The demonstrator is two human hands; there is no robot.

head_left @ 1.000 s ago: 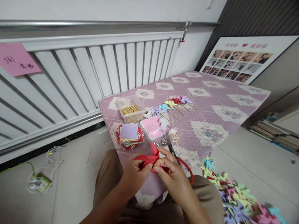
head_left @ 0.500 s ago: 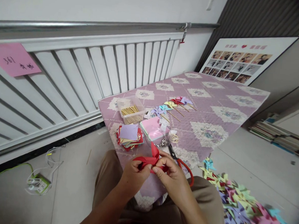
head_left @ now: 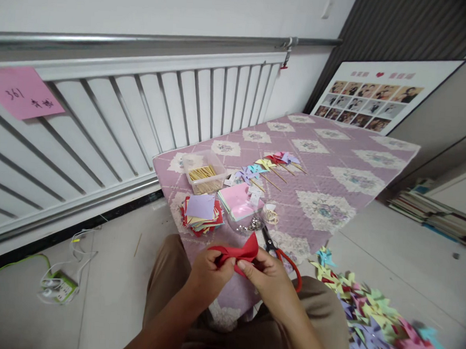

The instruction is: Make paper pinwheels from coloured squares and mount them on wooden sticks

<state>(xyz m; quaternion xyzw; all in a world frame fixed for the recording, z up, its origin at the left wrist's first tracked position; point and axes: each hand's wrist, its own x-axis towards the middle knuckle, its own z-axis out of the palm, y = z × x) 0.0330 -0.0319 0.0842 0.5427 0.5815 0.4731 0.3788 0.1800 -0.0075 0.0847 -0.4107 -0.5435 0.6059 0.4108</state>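
Both of my hands pinch a red paper pinwheel (head_left: 238, 255) over the near corner of the table. My left hand (head_left: 210, 270) closes on its left side, and my right hand (head_left: 270, 271) grips its right side, thumbs close together at the middle. One curled blade points up to the right. Just beyond lie scissors (head_left: 287, 259) with orange-red handles and a clear dish of small metal fasteners (head_left: 251, 224). To the left is a stack of coloured paper squares (head_left: 201, 208), with pink sheets (head_left: 237, 200) beside it.
A plastic box of wooden sticks (head_left: 203, 174) stands at the table's left. Several finished pinwheels (head_left: 267, 165) lie behind. A small dish (head_left: 270, 214) holds pale rings. More pinwheels (head_left: 382, 320) heap on the floor at right. A power strip (head_left: 62, 288) lies at left.
The upright red blade has been folded down and to the right, toward my right hand. Both hands stay in nearly the same place, still pinching the paper.
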